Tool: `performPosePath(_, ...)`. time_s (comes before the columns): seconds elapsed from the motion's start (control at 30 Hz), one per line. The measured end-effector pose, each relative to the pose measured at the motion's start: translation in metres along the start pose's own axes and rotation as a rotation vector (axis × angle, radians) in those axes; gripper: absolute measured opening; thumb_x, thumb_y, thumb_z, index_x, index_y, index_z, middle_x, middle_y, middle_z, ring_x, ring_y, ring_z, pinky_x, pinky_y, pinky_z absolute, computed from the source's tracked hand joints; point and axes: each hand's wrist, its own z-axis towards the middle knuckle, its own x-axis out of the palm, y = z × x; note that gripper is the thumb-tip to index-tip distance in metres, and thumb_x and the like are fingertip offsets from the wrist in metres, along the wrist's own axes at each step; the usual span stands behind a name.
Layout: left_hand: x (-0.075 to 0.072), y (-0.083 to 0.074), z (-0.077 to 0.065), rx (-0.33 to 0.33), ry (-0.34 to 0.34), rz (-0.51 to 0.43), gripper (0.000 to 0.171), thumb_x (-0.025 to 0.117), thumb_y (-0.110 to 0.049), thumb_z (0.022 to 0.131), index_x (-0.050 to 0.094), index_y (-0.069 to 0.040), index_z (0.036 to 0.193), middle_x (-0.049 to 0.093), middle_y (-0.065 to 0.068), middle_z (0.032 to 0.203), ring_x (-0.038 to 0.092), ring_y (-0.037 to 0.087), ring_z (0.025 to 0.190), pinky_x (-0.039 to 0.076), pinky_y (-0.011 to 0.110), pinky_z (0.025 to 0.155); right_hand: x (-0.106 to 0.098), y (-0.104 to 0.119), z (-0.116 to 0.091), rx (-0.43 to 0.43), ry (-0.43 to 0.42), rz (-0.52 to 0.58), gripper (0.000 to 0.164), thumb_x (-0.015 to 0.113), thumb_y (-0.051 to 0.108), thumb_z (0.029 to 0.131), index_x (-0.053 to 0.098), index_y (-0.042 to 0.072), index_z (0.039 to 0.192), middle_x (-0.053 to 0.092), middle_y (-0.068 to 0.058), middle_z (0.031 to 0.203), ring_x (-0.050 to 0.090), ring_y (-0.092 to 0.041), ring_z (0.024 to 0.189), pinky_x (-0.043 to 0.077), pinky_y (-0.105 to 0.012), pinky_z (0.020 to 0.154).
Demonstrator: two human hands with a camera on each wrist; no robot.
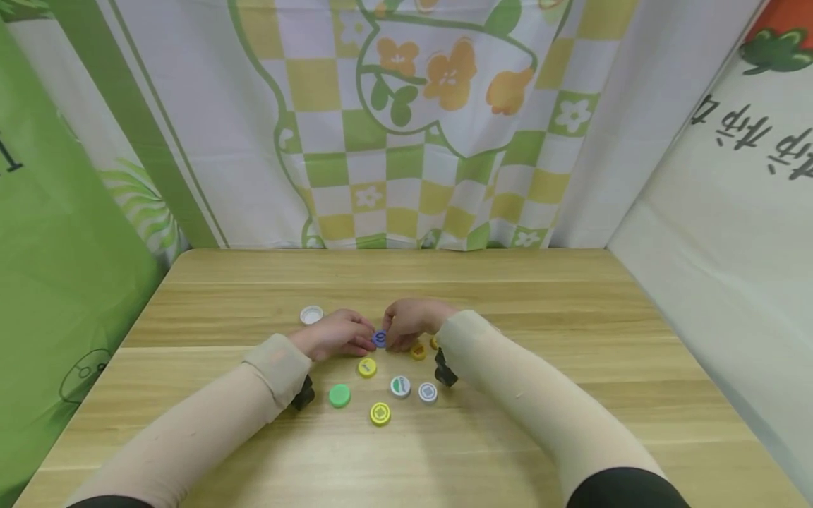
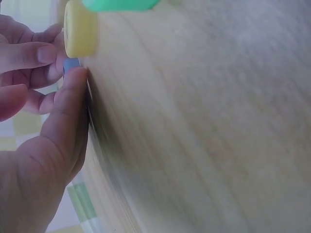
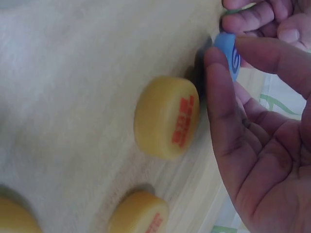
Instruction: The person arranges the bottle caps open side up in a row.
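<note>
A blue bottle cap (image 1: 379, 339) with a dark swirl sits between the two hands, low over the table. My right hand (image 1: 409, 322) pinches this blue cap (image 3: 226, 51) between thumb and a finger, as the right wrist view shows. From the other side comes my left hand (image 1: 339, 331), one long finger (image 2: 68, 104) reaching right to the edge of the blue cap, its thumb apart. An orange-yellow cap (image 3: 167, 118) with red print lies just beside the right hand. Close below the left hand is a yellow cap (image 1: 367, 367).
On the wooden table (image 1: 540, 282) lie a white cap (image 1: 311, 315) with its hollow side up, a green cap (image 1: 339, 395), a white cap with green print (image 1: 400, 386), a pale grey cap (image 1: 428, 392) and another yellow cap (image 1: 380, 413). A patterned curtain (image 1: 419, 190) hangs behind.
</note>
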Motion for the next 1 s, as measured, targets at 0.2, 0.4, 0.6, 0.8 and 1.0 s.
performPosePath(0.2,0.000,0.000,-0.001,0.006,-0.003,-0.004,0.029,0.045,0.000,0.105,0.053,0.020,0.125,0.065,0.019,0.110,0.067,0.017,0.091,0.060,0.031,0.086,0.009,0.003,0.003,-0.032,-0.106,-0.128,0.022,0.081,0.002,0.084,0.060,0.006,0.088,0.064,-0.004,0.077,0.060,-0.014,0.067,0.051,-0.022,0.061)
performPosePath(0.4,0.000,0.002,-0.001,0.030,0.003,-0.019,0.027,0.045,0.000,0.105,0.054,0.019,0.120,0.066,0.017,0.107,0.067,0.016,0.091,0.060,0.030,0.086,0.016,0.008,0.001,-0.037,-0.187,-0.302,0.025,0.084,0.007,0.080,0.060,0.010,0.084,0.062,-0.002,0.074,0.057,-0.014,0.066,0.047,-0.024,0.059)
performPosePath(0.6,-0.005,0.005,-0.002,0.050,-0.021,-0.001,0.026,0.048,0.001,0.104,0.054,0.019,0.121,0.066,0.018,0.106,0.065,0.017,0.090,0.060,0.029,0.083,0.014,0.007,0.003,-0.075,-0.176,-0.295,0.019,0.081,0.015,0.085,0.064,0.010,0.085,0.065,-0.001,0.075,0.058,-0.014,0.067,0.048,-0.024,0.061)
performPosePath(0.8,-0.012,0.006,-0.005,0.124,-0.050,0.082,0.027,0.054,0.002,0.101,0.058,0.020,0.120,0.069,0.019,0.104,0.066,0.017,0.089,0.059,0.026,0.078,0.007,0.008,0.003,-0.137,-0.158,-0.179,0.014,0.073,0.019,0.092,0.071,0.005,0.094,0.070,-0.004,0.080,0.061,-0.016,0.074,0.051,-0.027,0.068)
performPosePath(1.0,-0.015,0.001,-0.007,0.148,-0.120,0.136,0.020,0.055,0.006,0.099,0.063,0.017,0.114,0.070,0.018,0.096,0.066,0.017,0.084,0.059,0.026,0.075,0.002,0.013,0.005,-0.190,-0.217,-0.071,0.017,0.059,0.008,0.101,0.072,-0.003,0.101,0.064,-0.003,0.076,0.057,-0.013,0.070,0.053,-0.025,0.068)
